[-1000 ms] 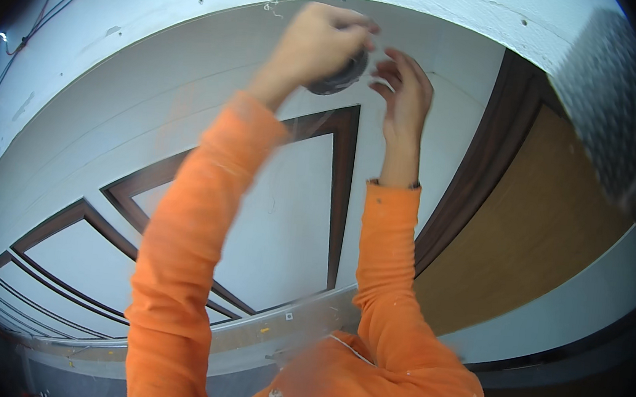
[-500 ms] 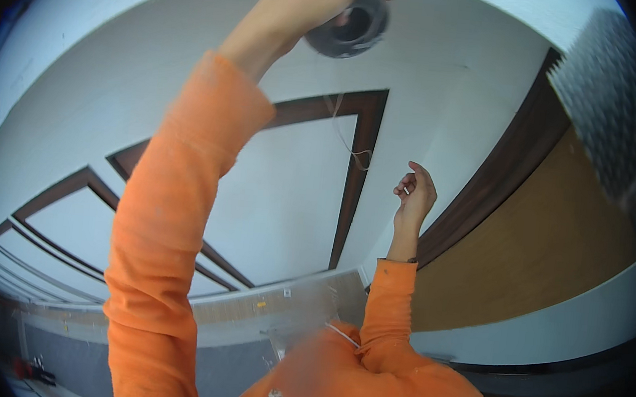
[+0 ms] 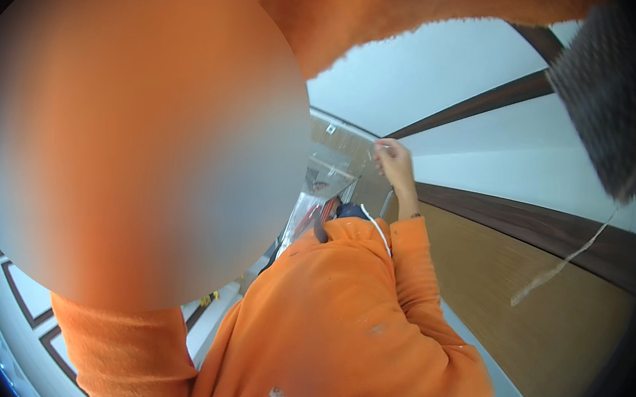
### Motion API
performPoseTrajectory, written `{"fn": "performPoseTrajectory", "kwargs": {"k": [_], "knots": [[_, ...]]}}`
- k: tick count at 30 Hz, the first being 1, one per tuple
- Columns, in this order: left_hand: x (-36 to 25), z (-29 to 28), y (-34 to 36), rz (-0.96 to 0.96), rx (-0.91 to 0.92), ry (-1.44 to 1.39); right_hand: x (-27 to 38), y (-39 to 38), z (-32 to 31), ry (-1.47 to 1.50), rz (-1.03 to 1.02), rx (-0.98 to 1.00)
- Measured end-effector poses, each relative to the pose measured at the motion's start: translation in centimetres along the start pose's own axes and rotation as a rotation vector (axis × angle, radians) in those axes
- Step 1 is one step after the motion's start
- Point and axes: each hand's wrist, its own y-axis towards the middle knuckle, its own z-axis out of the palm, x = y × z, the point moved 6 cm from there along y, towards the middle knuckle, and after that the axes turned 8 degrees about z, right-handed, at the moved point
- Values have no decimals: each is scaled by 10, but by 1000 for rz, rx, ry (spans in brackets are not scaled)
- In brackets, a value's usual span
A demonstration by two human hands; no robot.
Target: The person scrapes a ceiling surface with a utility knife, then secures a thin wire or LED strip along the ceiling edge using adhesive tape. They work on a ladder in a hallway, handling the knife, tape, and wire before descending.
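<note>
My left arm's orange sleeve [image 3: 120,348] rises from the lower left and crosses the top of the view. A large blurred disc covers much of that arm, and my left hand is out of sight. My right hand [image 3: 396,169] is held up right of the middle, its fingers closed in a pinch. A faint thin strand seems to show at its fingertips, too small to name. A narrow pale strip [image 3: 560,268], like a piece of tape, dangles at the right, below a grey textured piece [image 3: 611,96] at the picture's rim.
White panels with dark brown trim [image 3: 488,100] stand beyond my right hand. A tan board [image 3: 502,270] lies at the right. Below and left of the hand are a clear plastic-like item [image 3: 302,216] and a white cord [image 3: 376,231] by my orange top.
My left hand, which held a dark tape roll high up, has left the view, and its sleeve now crosses the top. My right hand has moved slightly up and left, its fingers more closed.
</note>
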Motion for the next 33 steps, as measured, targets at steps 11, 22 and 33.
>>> {"fn": "performPoseTrajectory", "kwargs": {"k": [11,22,33], "knots": [[9,-10,-68,-82,-78,-90,-109,-46,192,-1026,-605,949],[50,1,-107,-156,-107,-165,-173,-61,221,-1334,-723,940],[50,22,-133,-281,-259,-164,-165,-21,140,-1084,-193,842]]}}
